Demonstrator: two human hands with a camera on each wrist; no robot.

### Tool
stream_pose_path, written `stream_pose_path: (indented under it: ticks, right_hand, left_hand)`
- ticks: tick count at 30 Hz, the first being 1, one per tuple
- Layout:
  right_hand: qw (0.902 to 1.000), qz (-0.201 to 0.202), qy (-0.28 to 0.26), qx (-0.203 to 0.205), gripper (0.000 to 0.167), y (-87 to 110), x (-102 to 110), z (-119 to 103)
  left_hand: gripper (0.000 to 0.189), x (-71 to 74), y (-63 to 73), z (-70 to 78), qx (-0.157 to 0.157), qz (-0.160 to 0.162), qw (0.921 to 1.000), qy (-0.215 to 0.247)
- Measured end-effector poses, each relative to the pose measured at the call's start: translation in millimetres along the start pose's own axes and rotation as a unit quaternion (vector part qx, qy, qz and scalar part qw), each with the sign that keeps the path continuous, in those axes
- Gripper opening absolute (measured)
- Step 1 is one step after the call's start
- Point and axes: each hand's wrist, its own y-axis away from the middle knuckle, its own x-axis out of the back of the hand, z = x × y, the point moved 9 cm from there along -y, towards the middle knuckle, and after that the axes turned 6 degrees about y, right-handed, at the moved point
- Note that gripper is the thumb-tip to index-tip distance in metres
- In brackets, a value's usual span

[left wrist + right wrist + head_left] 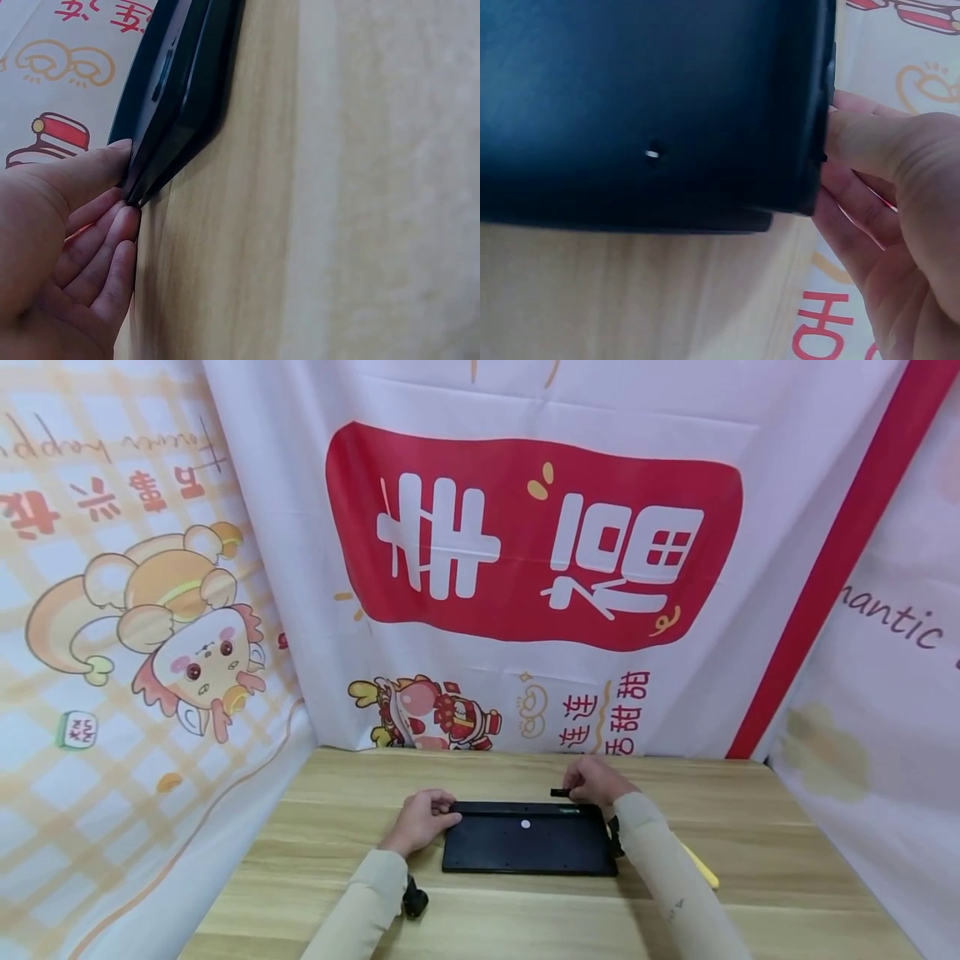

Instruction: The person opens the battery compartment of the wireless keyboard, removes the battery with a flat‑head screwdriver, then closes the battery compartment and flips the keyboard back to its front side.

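A flat black keyboard (pixel 525 847) seems to lie face down on the wooden table, with a round white sticker and a small green strip near its far edge. My left hand (pixel 422 821) pinches its far left corner, thumb on top, fingers at the edge; the left wrist view shows this hand (pixel 71 240) against the dark corner. Just beyond the far right corner, my right hand (pixel 596 782) pinches a small black piece (pixel 559 792). From the right wrist, the keyboard's underside (pixel 630 90) hides the fingertips of that hand (pixel 885 217) and most of the piece.
A slim yellow object (pixel 703 868) lies on the table (pixel 780 877), partly hidden by the right forearm. Printed cloth (pixel 536 685) hangs behind the table's far edge and along both sides. A black wrist camera (pixel 415 897) sticks out by the left sleeve.
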Motion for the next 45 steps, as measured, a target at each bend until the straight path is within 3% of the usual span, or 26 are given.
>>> stream_pose_path:
  ticks: [6, 9, 12, 15, 18, 26, 35, 45]
  right_hand:
    - [0.9999, 0.012, -0.009, -0.005, 0.014, 1.4, -1.5, 2.6]
    - [0.9994, 0.015, -0.011, -0.028, 0.024, 4.4, 4.3, 6.0]
    - [0.9994, 0.022, 0.011, -0.024, 0.033, 10.2, 16.2, 4.9]
    - [0.9986, 0.034, 0.040, 0.007, 0.034, 20.6, 33.8, -2.3]
    - [0.9978, 0.043, 0.048, 0.012, 0.037, 36.0, 51.3, -2.7]
    - [0.9972, 0.047, 0.049, -0.031, 0.043, 83.1, 76.2, 16.0]
    - [0.9922, 0.040, 0.053, -0.106, 0.048, 145.1, 67.7, 49.8]
    - [0.9886, 0.046, 0.008, -0.143, 0.049, 188.7, 40.8, 77.5]
  left_hand:
    - [0.027, -0.6, 1.0, 4.1, -0.004, 0.003, 1.0000, 0.000]
    - [0.027, -0.3, 1.3, 5.2, -0.008, 0.006, 0.9999, 0.003]
    - [0.026, -0.3, 0.8, 2.9, -0.006, 0.006, 0.9999, 0.007]
    - [0.026, 0.4, 0.0, 0.6, -0.005, 0.008, 0.9999, 0.003]
    - [0.027, 0.5, -0.5, 2.3, -0.008, 0.010, 0.9999, -0.001]
    - [0.026, 2.6, -1.0, 5.7, -0.013, 0.018, 0.9997, -0.009]
    - [0.027, 2.5, 0.2, 4.2, -0.014, 0.011, 0.9998, -0.011]
    - [0.026, 0.8, -0.9, 0.7, -0.012, 0.015, 0.9998, -0.006]
